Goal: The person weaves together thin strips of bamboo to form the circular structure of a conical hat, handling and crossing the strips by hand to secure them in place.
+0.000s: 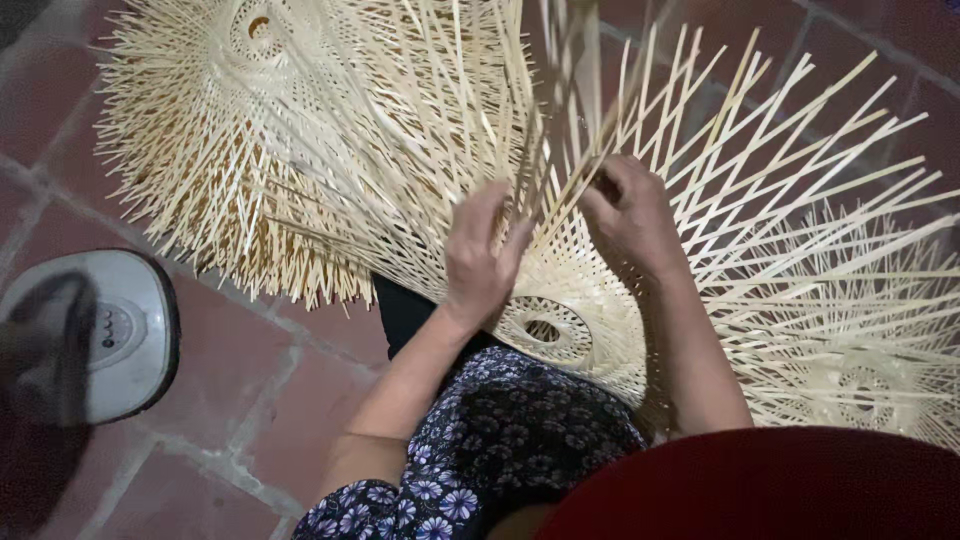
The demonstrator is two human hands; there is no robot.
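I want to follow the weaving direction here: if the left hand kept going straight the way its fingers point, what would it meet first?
The left hand points up and away, so it would likely meet first the loose bamboo strips fanning from the woven piece on the lap. It already seems to touch them, though depth is unclear.

Matt pale bamboo strips (700, 150), rough brick floor (270, 380)

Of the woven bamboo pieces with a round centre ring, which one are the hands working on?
The middle piece, its ring just above the lap: left hand and right hand grip its strips. The upper-left piece and right-edge piece lie untouched.
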